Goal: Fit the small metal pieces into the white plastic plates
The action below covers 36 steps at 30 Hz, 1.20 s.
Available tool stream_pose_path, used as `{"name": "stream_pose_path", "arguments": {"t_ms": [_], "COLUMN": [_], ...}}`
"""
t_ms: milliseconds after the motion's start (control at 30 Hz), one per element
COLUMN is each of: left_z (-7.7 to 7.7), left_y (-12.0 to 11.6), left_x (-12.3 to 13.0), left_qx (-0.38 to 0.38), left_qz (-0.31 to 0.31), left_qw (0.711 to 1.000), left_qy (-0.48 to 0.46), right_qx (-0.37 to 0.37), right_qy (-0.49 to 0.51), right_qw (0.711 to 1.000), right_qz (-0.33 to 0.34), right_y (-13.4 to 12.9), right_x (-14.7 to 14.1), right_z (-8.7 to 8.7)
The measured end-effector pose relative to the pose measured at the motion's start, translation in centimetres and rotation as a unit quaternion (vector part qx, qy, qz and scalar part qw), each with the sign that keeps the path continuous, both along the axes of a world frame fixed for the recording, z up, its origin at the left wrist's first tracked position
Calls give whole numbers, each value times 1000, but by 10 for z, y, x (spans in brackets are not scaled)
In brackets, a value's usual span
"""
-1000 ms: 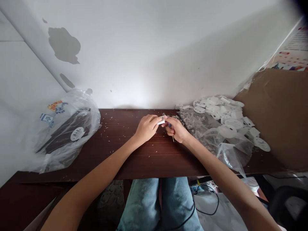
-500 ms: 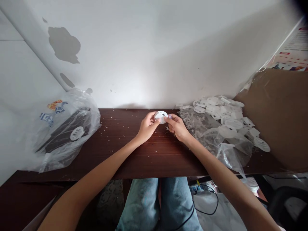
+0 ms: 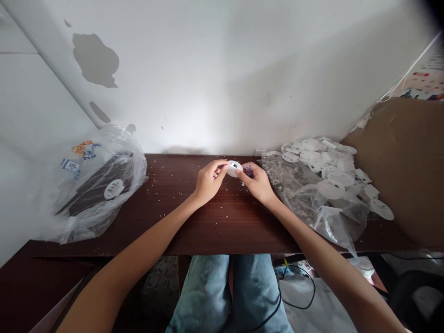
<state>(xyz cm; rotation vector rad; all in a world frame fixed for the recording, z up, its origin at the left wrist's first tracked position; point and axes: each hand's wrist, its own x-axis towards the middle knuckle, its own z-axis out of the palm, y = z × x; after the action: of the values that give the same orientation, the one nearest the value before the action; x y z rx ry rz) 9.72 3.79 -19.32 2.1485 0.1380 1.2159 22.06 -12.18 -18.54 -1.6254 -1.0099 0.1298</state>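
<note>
A white round plastic disc (image 3: 235, 167) with a dark slot in its face is held up between my hands, above the far part of the table. My left hand (image 3: 209, 180) pinches its left edge between thumb and fingers. On the other side, the thumb of my right hand (image 3: 258, 184) presses the disc's lower right edge. A small see-through purplish thing (image 3: 248, 170) sits in the curled fingers of that hand; its kind is not clear. Part of the disc's rim is covered by fingertips.
White plastic pieces (image 3: 331, 164), round and square, are heaped at right on clear plastic sheeting (image 3: 312, 203), beside a brown cardboard box (image 3: 398, 171). At left, a clear plastic bag (image 3: 135, 166) contains another slotted disc (image 3: 114, 188). White scraps dot the dark brown table (image 3: 194, 231).
The disc has tilted, and its slot looks larger. My left fingers have shifted toward its upper left edge. More of the purplish thing shows in my right hand. The view has shifted slightly.
</note>
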Motion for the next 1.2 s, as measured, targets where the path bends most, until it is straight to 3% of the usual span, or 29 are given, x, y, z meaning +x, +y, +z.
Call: {"name": "stream_pose_path", "arguments": {"t_ms": [133, 233, 400, 467, 600, 700, 767, 900, 1000, 1200], "left_z": [0, 0, 1, 1, 4, 7, 8, 4, -1, -2], "left_y": [1, -2, -2, 3, 11, 14, 12, 1, -8, -14], "left_x": [3, 6, 13, 14, 12, 9, 8, 9, 10, 12], "left_qx": [-48, -158, -401, -449, -475, -478, -442, -419, -451, -485], "left_qz": [-27, -61, -115, -117, -129, -227, -266, -217, -184, -192], "left_qw": [998, 985, 908, 886, 870, 841, 839, 871, 868, 850], "left_qy": [-27, -28, -40, -22, 12, 108, 175, 139, 95, 77], "right_qx": [10, 10, 12, 35, 86, 68, 50, 22, 8, 1], "right_qy": [-28, -57, -71, -101, -242, -317, -326, -231, -126, -1], "right_qw": [1000, 998, 997, 994, 965, 945, 942, 973, 991, 996], "right_qz": [0, 3, -4, 7, 44, 52, 54, -7, -55, 87], "right_y": [-1, -2, -1, -1, -5, -10, -11, -5, 0, 0], "right_x": [-1, 0, 4, 6, 13, 20, 25, 31, 31, 21], "right_z": [-1, -1, -3, -5, -7, -7, -8, -14, -15, -9]}}
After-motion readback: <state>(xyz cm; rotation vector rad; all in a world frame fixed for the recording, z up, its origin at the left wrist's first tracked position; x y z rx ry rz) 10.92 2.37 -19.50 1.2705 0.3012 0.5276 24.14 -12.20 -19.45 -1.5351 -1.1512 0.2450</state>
